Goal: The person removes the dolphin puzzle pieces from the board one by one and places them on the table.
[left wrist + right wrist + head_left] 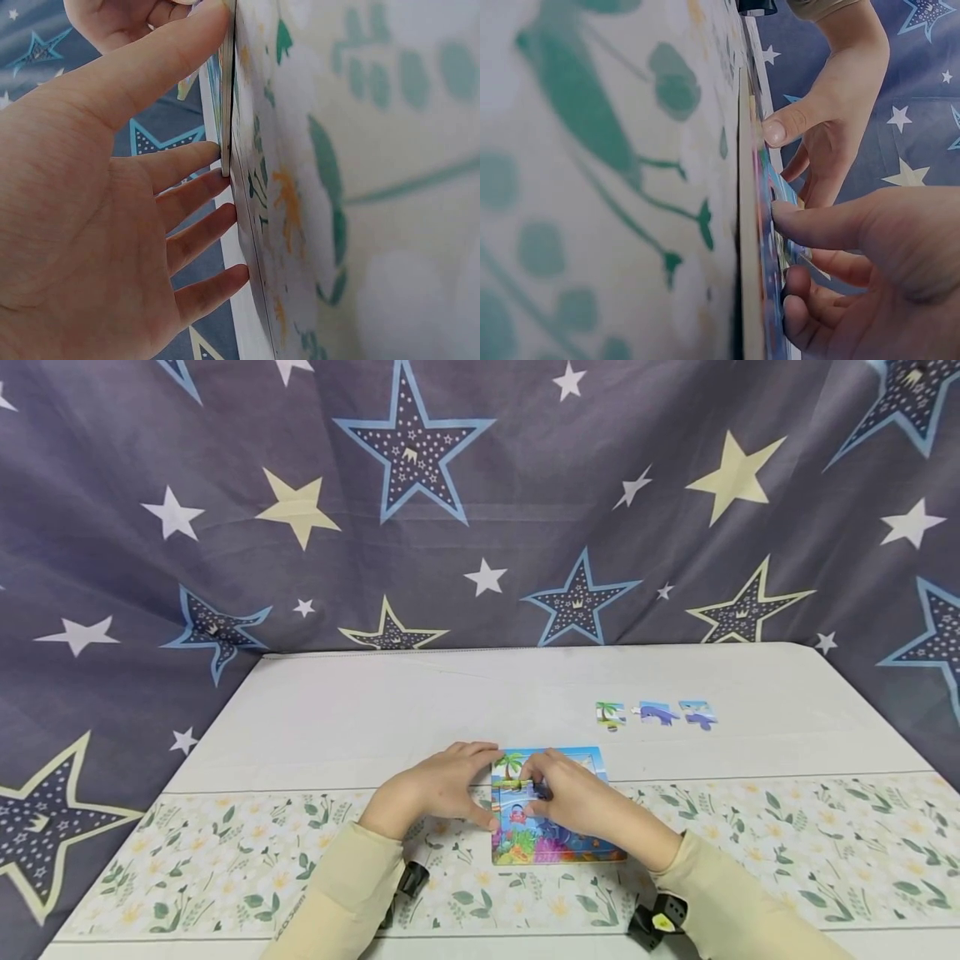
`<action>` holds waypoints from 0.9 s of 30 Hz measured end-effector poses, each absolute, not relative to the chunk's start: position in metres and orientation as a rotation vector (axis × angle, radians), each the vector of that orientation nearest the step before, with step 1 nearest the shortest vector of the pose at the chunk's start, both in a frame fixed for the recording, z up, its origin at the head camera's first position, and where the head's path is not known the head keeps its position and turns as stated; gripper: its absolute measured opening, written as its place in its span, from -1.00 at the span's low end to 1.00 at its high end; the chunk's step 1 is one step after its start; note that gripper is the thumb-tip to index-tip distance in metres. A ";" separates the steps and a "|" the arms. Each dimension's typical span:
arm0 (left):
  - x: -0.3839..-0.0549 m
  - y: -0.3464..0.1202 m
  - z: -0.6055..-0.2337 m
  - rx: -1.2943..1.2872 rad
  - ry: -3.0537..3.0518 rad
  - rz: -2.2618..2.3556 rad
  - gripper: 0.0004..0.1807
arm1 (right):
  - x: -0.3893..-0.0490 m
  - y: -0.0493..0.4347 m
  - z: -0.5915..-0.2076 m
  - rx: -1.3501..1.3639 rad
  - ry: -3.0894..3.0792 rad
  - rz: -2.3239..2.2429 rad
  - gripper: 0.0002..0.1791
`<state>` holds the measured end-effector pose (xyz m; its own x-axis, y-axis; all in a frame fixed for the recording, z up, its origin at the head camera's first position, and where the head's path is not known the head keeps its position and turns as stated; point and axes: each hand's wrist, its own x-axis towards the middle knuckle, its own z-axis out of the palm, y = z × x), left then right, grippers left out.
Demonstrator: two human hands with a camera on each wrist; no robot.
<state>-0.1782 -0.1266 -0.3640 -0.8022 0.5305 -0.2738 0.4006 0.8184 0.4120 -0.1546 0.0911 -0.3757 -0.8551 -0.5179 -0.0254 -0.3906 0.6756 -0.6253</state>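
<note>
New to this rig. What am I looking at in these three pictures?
There's no robot, only a person's two bare hands. The head picture looks forward and down from a head-worn camera; the other two come from cameras on each wrist, so the table appears turned on its side. On it lies a sea-themed puzzle board, with three loose pieces farther back, toward the star-patterned backdrop. The left hand touches the board's left edge. The right hand is over the board; its grip seems to pinch a puzzle piece, mostly hidden.
</note>
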 end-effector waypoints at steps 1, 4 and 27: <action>-0.178 -0.127 -0.364 0.698 2.624 0.474 0.08 | -0.155 0.092 -0.376 -0.754 2.677 -0.956 -0.74; -0.178 -0.127 -0.364 0.692 2.624 0.467 0.08 | -0.158 0.094 -0.376 -0.790 2.638 -1.025 -0.83; -0.178 -0.127 -0.363 0.725 2.618 0.463 0.08 | -0.158 0.092 -0.372 -0.875 2.449 -1.058 -0.91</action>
